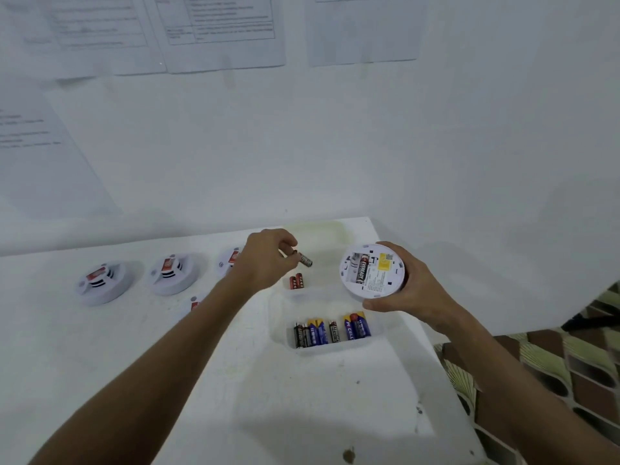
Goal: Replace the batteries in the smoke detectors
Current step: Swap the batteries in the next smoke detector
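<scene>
Left hand (265, 260) pinches a battery (303, 260), long axis pointing right and slightly down toward the smoke detector (370, 271). Right hand (407, 285) grips that detector, open back up, one battery seated. Two red batteries (296, 281) lie just below the left hand.

Two detectors (201, 303) half hidden behind left forearm (188, 327)

A white table (235, 397) stands against a white wall (335, 146) hung with printed sheets (221, 28); patterned floor (553, 364).
</scene>
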`<action>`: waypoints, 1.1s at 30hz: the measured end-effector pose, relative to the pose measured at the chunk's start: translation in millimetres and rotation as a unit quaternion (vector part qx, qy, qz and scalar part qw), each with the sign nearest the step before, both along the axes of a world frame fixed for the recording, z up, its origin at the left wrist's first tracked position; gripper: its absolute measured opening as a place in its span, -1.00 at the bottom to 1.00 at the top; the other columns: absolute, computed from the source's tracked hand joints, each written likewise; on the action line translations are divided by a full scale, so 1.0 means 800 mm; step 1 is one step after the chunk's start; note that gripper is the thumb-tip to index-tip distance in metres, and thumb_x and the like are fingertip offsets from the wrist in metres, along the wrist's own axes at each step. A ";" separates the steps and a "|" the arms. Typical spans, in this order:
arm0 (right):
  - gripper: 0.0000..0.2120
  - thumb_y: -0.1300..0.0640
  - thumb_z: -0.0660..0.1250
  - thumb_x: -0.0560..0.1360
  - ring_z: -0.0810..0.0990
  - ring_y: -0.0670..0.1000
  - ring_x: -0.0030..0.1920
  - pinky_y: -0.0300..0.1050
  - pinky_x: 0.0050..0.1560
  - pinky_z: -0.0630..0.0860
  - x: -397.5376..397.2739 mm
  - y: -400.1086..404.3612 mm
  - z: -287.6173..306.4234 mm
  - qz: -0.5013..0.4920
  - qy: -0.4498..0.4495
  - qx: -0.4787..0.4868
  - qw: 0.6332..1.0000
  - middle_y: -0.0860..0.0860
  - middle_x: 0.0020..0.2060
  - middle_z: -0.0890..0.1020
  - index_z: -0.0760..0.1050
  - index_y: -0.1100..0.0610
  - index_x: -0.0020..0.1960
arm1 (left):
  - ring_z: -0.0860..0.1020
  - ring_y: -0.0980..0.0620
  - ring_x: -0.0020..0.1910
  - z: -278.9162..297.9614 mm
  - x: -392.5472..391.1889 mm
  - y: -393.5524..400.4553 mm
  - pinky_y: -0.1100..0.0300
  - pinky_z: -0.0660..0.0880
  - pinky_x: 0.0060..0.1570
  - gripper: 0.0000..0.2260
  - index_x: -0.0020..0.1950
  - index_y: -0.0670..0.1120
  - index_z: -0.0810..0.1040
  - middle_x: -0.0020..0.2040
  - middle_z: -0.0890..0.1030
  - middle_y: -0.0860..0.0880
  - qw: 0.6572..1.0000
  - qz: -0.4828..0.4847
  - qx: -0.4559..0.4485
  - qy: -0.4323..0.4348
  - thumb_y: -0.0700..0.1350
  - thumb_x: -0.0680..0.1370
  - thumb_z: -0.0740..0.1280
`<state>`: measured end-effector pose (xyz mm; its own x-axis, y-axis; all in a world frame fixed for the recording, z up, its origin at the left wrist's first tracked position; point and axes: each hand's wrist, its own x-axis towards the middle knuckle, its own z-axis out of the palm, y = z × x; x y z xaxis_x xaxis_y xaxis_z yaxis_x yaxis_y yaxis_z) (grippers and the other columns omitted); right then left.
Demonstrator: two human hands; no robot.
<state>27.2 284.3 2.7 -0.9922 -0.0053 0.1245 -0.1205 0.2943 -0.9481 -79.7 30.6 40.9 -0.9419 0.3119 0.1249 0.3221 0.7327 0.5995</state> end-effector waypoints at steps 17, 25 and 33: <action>-0.17 0.32 0.67 0.16 0.57 -0.14 0.17 -0.25 0.06 0.58 -0.038 0.011 -0.012 0.042 -0.011 -0.007 0.999 -0.14 0.14 0.61 0.43 -0.02 0.34 | 0.61 0.01 -0.07 -0.040 -0.060 0.033 0.15 0.54 0.01 -0.79 0.09 -0.13 0.66 0.00 0.66 -0.03 0.968 -0.082 -0.239 0.001 -0.24 0.57 0.25; -0.17 0.40 0.62 0.17 0.58 -0.06 0.17 -0.13 -0.03 0.62 -0.036 -0.011 0.007 0.107 -0.003 -0.033 0.994 -0.10 0.13 0.61 0.43 -0.05 0.33 | 0.58 0.18 -0.03 0.031 0.009 0.028 0.40 0.47 -0.19 -0.80 0.04 0.12 0.55 0.13 0.52 0.13 0.980 -0.185 0.034 -0.063 -0.06 0.46 0.44; -0.12 0.40 0.63 0.14 0.57 -0.01 0.18 -0.19 0.02 0.58 -0.034 -0.033 0.012 0.126 0.017 -0.030 0.991 -0.05 0.16 0.59 0.40 0.07 0.37 | 0.58 0.14 -0.09 0.035 0.030 0.015 0.44 0.46 -0.27 -0.72 0.10 0.05 0.53 0.10 0.56 0.09 0.974 -0.207 0.042 -0.086 -0.10 0.43 0.47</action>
<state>-0.3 257.9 12.3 -0.9555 -0.2439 0.1659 -0.2157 0.1944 -0.9569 -55.6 42.9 69.1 -0.7465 0.6652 0.0173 0.4687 0.5071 0.7233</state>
